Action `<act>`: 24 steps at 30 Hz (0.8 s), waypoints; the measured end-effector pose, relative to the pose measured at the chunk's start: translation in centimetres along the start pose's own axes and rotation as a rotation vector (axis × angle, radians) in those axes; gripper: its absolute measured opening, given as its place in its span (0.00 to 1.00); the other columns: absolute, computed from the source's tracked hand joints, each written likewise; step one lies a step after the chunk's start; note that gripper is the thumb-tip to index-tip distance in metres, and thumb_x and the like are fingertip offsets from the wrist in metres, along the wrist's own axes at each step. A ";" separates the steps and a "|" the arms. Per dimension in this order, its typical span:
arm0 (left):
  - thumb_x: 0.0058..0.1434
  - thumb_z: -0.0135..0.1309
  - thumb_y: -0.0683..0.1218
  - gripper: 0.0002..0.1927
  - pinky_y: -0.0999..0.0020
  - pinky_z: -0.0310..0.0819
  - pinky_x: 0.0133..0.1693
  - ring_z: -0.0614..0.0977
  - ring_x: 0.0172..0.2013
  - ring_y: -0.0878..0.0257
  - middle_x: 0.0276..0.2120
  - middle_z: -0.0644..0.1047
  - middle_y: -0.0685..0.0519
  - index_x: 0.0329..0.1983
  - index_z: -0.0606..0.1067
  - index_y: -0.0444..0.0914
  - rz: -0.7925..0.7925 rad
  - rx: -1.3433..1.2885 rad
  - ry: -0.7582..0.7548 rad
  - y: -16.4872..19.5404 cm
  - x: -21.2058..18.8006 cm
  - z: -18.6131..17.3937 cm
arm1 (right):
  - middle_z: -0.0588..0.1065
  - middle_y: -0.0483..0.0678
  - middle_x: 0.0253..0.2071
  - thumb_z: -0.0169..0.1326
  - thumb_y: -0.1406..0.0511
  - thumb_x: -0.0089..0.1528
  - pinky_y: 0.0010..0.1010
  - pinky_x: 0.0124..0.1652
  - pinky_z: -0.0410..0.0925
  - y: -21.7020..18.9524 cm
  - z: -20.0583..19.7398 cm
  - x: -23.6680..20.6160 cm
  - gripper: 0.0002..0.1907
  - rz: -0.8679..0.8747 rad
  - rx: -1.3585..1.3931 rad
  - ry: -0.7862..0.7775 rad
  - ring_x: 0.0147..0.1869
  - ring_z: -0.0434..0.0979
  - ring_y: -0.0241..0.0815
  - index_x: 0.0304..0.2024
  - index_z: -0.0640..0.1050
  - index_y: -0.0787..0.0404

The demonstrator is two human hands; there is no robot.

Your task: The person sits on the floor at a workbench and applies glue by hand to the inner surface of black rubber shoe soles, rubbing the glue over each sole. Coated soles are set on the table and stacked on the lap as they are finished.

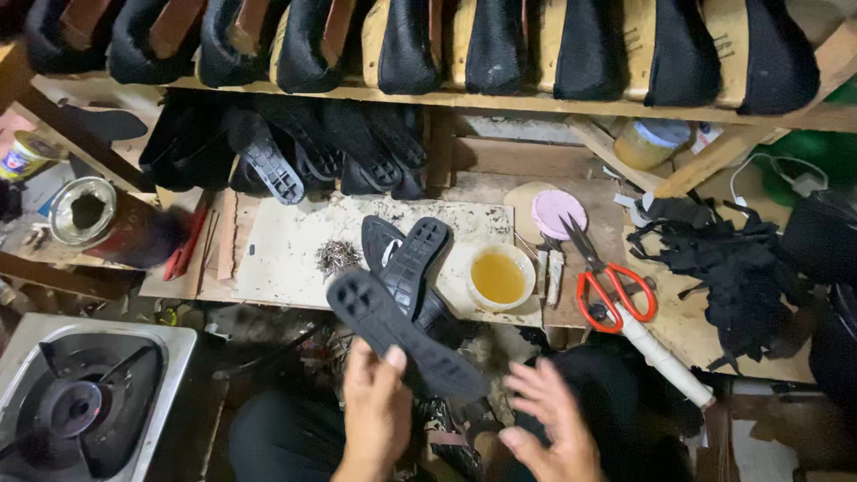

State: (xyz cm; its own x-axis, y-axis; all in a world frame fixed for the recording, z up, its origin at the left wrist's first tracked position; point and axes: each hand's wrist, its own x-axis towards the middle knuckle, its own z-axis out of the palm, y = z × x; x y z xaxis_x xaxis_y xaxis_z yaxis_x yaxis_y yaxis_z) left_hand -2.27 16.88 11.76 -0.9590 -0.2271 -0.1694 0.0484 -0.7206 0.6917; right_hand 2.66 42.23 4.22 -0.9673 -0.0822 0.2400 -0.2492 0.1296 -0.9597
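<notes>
Gripping black sole (402,335) — left hand (377,406)

Dim overall, lit from above; brightest on the pale board (286,250) and shelf (536,103) edge. Deep shadow along the bottom and under the bench (678,330). Glare on the tin (82,211) rim and stove (98,393) steel. Motion blur on right hand (549,424), slight on left hand (377,415) and sole (402,335). Wide-angle bowing at the edges, corners soft.
</notes>
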 end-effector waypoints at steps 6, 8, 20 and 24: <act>0.58 0.56 0.44 0.27 0.52 0.74 0.54 0.79 0.51 0.52 0.49 0.77 0.45 0.61 0.68 0.35 -0.329 -0.218 -0.478 1.2 -3.5 -3.6 | 0.78 0.55 0.38 0.61 0.76 0.57 0.30 0.43 0.72 -3.8 1.1 5.3 0.46 0.385 0.329 -0.137 0.41 0.78 0.39 0.75 0.56 0.66; 0.60 0.57 0.44 0.25 0.55 0.74 0.53 0.79 0.50 0.55 0.48 0.77 0.46 0.60 0.70 0.34 -0.456 -0.151 -0.619 0.8 -2.5 -5.5 | 0.80 0.52 0.38 0.60 0.76 0.55 0.28 0.43 0.73 -5.2 0.5 7.1 0.43 0.376 0.334 -0.167 0.41 0.80 0.37 0.71 0.58 0.67; 0.64 0.55 0.45 0.16 0.68 0.79 0.38 0.82 0.32 0.66 0.34 0.82 0.53 0.52 0.76 0.30 -0.579 0.393 -0.291 -1.8 -1.8 -7.4 | 0.73 0.57 0.61 0.68 0.58 0.51 0.42 0.61 0.65 -9.3 2.2 16.6 0.23 -0.357 -0.825 -0.179 0.65 0.71 0.54 0.46 0.81 0.60; 0.66 0.53 0.44 0.14 0.69 0.78 0.35 0.81 0.30 0.66 0.32 0.81 0.53 0.50 0.74 0.30 -0.479 0.427 -0.381 -0.8 -1.0 -6.2 | 0.60 0.67 0.69 0.72 0.52 0.41 0.66 0.63 0.47 -8.8 1.8 19.9 0.37 -0.418 -1.010 -0.277 0.75 0.50 0.71 0.47 0.83 0.68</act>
State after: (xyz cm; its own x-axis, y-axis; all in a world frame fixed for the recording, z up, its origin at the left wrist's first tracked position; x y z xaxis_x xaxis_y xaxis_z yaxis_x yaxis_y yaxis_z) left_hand 0.36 13.64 7.02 -0.8819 0.3467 -0.3193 -0.4373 -0.3487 0.8290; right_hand -14.27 37.73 17.16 -0.7863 -0.5067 0.3536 -0.5971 0.7703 -0.2239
